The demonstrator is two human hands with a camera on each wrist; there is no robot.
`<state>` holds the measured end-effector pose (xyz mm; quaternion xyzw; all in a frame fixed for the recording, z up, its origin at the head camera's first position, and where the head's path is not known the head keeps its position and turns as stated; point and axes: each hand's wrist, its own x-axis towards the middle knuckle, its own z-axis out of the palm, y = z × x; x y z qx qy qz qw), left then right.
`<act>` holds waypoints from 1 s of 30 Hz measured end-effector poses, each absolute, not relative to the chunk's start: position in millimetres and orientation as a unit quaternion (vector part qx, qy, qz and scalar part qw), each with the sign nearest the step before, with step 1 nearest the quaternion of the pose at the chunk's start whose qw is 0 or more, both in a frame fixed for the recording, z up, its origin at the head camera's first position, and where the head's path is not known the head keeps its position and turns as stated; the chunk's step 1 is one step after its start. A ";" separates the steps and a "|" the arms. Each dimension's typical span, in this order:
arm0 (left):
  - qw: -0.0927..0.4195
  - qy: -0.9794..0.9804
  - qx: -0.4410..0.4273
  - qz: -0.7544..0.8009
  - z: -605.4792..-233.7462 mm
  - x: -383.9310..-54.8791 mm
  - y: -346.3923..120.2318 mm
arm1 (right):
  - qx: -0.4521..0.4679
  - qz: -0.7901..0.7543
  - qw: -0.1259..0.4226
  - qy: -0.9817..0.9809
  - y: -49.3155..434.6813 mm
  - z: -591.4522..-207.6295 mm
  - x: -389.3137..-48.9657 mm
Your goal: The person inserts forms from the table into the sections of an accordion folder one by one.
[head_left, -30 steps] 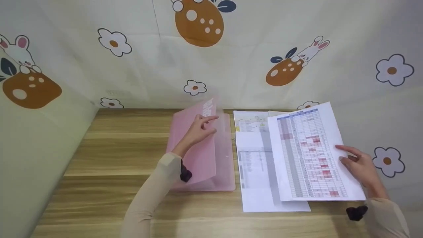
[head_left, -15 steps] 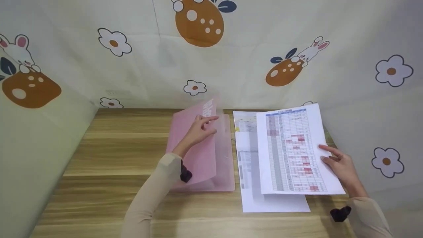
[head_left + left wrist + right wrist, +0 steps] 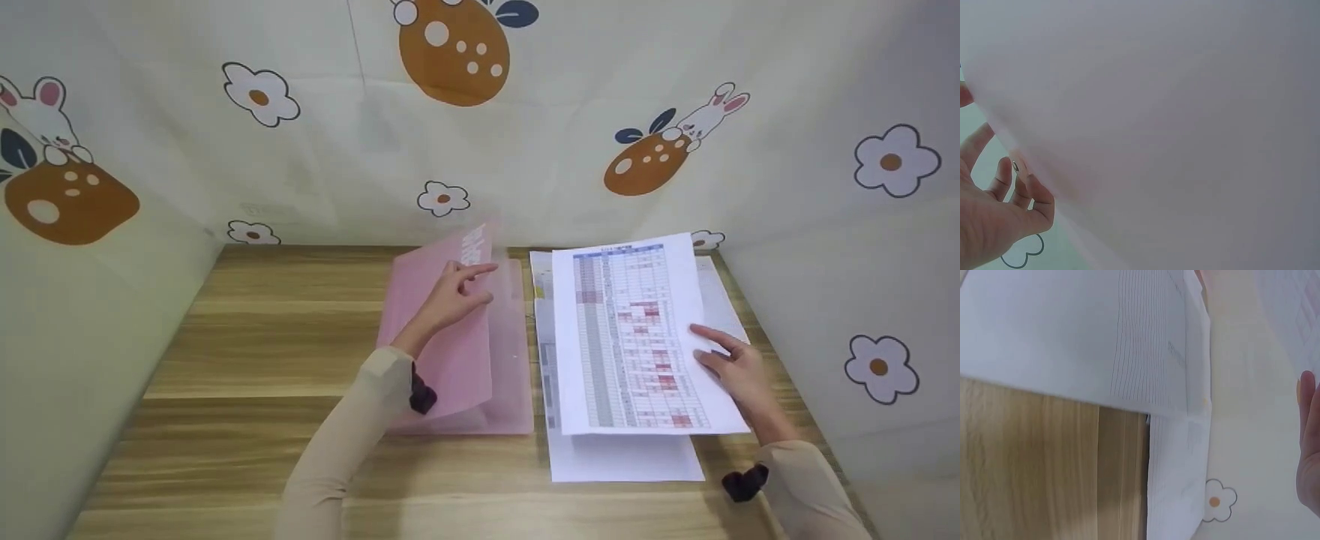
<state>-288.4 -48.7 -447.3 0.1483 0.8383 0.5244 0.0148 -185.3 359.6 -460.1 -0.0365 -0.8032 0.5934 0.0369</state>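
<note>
A pink folder (image 3: 442,360) lies on the wooden table with its cover lifted at a slant. My left hand (image 3: 450,296) pinches the raised cover's edge. In the left wrist view the cover (image 3: 1174,129) fills most of the picture, fingertips of the left hand (image 3: 999,208) at its edge. To the right, my right hand (image 3: 739,375) grips the right edge of a printed sheet (image 3: 637,337) bearing a table with red cells. That sheet is raised over other papers (image 3: 626,459) on the table. In the right wrist view the right hand (image 3: 1310,450) shows at the right edge.
The papers beneath lie in overlapping layers, one sheet (image 3: 724,300) showing at their right. Behind the wood-grain table (image 3: 247,345) hangs a pale curtain (image 3: 337,150) with rabbits and flowers, which also closes off both sides.
My right hand has carried the printed sheet leftward over the other papers, toward the folder, uncovering a sheet at the right. The left hand and folder cover have stayed in place.
</note>
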 end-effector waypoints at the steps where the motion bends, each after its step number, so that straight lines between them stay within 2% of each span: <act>1: 0.014 0.839 0.149 0.523 -447.2 -288.3 -48.8 | -0.038 0.596 0.033 -0.801 357.2 -459.7 -186.0; 18: 0.009 0.835 0.161 0.527 -448.1 -288.3 -48.4 | -0.060 0.605 0.014 -0.794 316.4 -457.7 -205.5; 30: 0.007 0.839 0.160 0.520 -449.1 -289.1 -47.8 | -0.060 0.634 0.029 -0.770 291.8 -458.8 -213.8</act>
